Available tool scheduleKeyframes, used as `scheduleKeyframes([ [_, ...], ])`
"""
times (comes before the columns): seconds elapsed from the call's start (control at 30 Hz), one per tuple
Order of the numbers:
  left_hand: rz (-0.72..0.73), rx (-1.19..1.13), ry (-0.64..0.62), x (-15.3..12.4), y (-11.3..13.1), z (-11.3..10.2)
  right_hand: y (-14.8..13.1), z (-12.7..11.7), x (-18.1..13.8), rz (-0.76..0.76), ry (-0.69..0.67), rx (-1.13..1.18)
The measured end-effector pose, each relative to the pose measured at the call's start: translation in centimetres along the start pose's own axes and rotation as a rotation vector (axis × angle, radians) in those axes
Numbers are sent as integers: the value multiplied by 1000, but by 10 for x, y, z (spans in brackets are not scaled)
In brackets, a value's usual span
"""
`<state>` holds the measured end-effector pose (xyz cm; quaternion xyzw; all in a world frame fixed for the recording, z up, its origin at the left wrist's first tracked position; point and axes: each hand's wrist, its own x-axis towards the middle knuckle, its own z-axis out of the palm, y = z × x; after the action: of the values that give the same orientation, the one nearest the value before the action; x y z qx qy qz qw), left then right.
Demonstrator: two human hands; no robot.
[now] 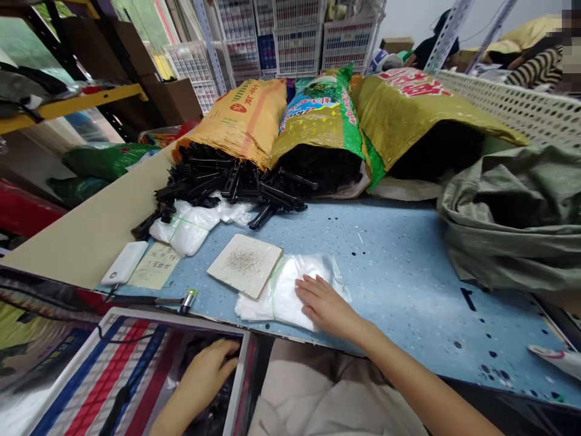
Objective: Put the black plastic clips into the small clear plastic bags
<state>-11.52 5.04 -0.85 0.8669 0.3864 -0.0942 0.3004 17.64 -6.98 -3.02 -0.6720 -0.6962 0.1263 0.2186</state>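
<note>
Tabletop [394,266], pale blue with dark and white specks, runs across the view. The right hand [324,303], palm down, rests on a flat bundle of white translucent plastic bags [288,290] tied with a thin green band [273,293]; its grip is spread, fingers extended and clasping nothing visible. Said bundle lies near the front edge, directly before the person. A square off-white board [245,266], speckled at its centre, overlaps the bundle's left end. The left hand [209,369] is lower, inside a white-rimmed box [245,357] with red, blue and white stripes, above dark pieces [220,396] too obscured to identify. Its grip is partly curled, thumb apart from the fingers; whether anything is held cannot be told.

Left of the board are a hammer-like tool with a yellow-green tip [187,301], near the front edge, and a white rectangular device [124,263] beside a pale yellow paper note [157,266] (handwritten, not legible from this view). Farther back, a second green-banded bundle of white plastic [186,224] adjoins a heap of long black parts [231,178] at the mouth of an orange printed sack [254,115]. Rightward lie a gold-and-green printed sack [318,115], an olive-yellow sack [394,115] and a grey-green fabric sack [512,242].
</note>
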Motion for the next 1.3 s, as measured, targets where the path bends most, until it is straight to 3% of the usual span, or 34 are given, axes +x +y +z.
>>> scheduleKeyframes([
  [0.07,170,-62,221,21,23,0,-6,7,4,-30,-18,-56],
  [0.13,271,25,466,44,42,-2,-11,9,6,-46,-17,-82],
  [0.2,315,181,578,65,52,-5,-12,10,8,-74,-13,-86],
  [0.33,310,400,449,91,56,-10,-10,11,12,-134,-38,-84],
  [0.5,348,490,333,94,55,-17,-8,13,17,-131,-90,-83],
  [0.67,423,455,365,86,47,-41,-14,16,26,-124,-109,-56],
  [0.8,457,536,473,80,42,-61,-25,30,40,-121,-92,-33],
  [0.93,500,622,497,80,41,-43,-40,44,57,-99,-65,9],
  [1.0,497,660,486,79,39,-26,-43,42,59,-91,-16,82],
  [1.1,486,627,476,73,35,-13,-37,27,42,-45,182,273],
  [1.2,497,455,399,75,35,-25,-16,7,8,105,352,412],
  [1.3,394,136,354,108,47,-55,10,-3,-20,283,381,472],
])
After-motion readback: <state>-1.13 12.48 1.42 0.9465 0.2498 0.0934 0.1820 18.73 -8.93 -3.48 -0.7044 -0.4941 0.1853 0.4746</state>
